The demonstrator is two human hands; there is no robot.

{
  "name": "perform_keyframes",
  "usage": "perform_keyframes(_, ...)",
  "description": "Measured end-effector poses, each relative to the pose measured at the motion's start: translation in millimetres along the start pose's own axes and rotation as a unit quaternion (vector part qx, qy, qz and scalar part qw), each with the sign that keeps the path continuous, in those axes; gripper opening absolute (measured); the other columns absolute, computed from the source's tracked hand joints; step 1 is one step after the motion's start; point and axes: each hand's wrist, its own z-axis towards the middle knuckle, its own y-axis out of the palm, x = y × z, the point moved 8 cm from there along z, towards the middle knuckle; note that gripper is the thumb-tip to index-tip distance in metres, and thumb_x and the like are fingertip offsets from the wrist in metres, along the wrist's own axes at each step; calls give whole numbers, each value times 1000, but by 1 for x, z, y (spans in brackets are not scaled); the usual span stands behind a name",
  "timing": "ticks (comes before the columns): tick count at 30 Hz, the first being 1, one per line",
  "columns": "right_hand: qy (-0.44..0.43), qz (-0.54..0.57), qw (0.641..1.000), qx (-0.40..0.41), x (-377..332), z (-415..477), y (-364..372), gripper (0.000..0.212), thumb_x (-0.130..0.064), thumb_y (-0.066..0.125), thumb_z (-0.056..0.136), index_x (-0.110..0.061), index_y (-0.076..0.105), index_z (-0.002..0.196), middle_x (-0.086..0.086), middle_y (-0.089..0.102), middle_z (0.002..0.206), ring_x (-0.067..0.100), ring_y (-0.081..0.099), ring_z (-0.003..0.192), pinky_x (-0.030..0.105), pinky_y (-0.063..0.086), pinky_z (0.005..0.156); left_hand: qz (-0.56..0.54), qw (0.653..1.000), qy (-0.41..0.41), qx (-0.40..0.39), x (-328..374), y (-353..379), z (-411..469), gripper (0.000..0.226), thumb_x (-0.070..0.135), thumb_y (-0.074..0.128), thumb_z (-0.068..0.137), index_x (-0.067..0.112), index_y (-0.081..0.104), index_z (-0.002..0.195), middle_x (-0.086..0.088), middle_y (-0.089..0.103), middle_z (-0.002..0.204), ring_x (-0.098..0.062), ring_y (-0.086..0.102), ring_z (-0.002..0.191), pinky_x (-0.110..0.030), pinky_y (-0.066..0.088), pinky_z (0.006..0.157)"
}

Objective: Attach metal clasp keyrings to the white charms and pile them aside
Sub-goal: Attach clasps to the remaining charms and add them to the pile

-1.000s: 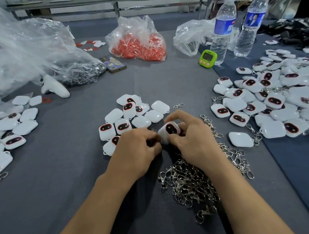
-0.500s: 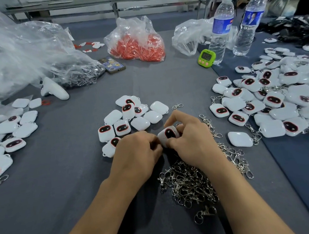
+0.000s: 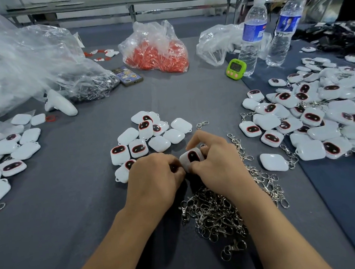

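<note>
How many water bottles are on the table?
2. First bottle stands far right, beside the green timer; second bottle stands just right of it. The plastic bag nearby might hide others.

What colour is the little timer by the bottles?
The timer is bright green with pink buttons; head view.

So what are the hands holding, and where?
The right hand pinches one white charm by its sides. The left hand curls at its near corner; its hold is hidden.
</note>
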Motion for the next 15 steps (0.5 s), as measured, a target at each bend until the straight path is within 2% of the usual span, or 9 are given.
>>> perform_keyframes(2, 18, 20, 1000, 4, 4, 0, 0, 23, -12, 71, 76, -31, 61, 85, -3, 65, 61, 7, 47, 50, 19, 39, 47, -11, 1000, -2, 8, 1, -3, 0, 8, 34, 78, 80, 30, 80, 86, 7, 74, 78, -15, 66, 74, -38, 54, 70)
perform_keyframes(5, 65, 86, 994, 7, 11, 0, 0, 27, -10, 78, 74, -29, 64, 85, 2, 71, 68, 11, 55, 54, 27, 46, 51, -42, 999, 0, 30, -1, -6, 0, 6, 28, 82, 79, 30, 80, 85, 10, 75, 78, -10, 66, 73, -35, 54, 70)
perform_keyframes(8, 109, 215, 971, 4, 15, 0, -1, 31, 6, 73, 73, -21, 66, 84, 9, 66, 61, 17, 53, 46, 25, 39, 41, -138, 990, -9, 34, -7, -8, 2, 21, 17, 85, 75, 33, 81, 87, 21, 73, 78, 1, 66, 75, -13, 49, 68)
perform_keyframes(10, 126, 291, 948, -10, 15, -1, 0, 28, 11, 67, 75, -14, 66, 88, 12, 60, 56, 17, 48, 40, 24, 33, 36, -195, 981, -23, 7, -10, -5, 3, 26, 19, 86, 76, 41, 80, 88, 30, 71, 79, 6, 66, 75, -7, 47, 67)
perform_keyframes(12, 135, 347, 928, -31, 13, -2, 2, 24, 13, 61, 78, -7, 64, 91, 20, 58, 61, 18, 45, 39, 23, 28, 36, -247, 968, -30, -33, -9, 1, 5, 29, 23, 84, 80, 50, 78, 87, 26, 73, 77, 1, 69, 73, -11, 50, 64)
perform_keyframes(15, 152, 393, 905, -51, 11, -4, 4, 23, 12, 57, 80, -6, 65, 93, 21, 60, 65, 18, 44, 39, 21, 25, 36, -324, 943, -34, -67, -8, 6, 8, 26, 20, 83, 82, 44, 80, 90, 12, 77, 77, -6, 68, 69, -23, 53, 66)
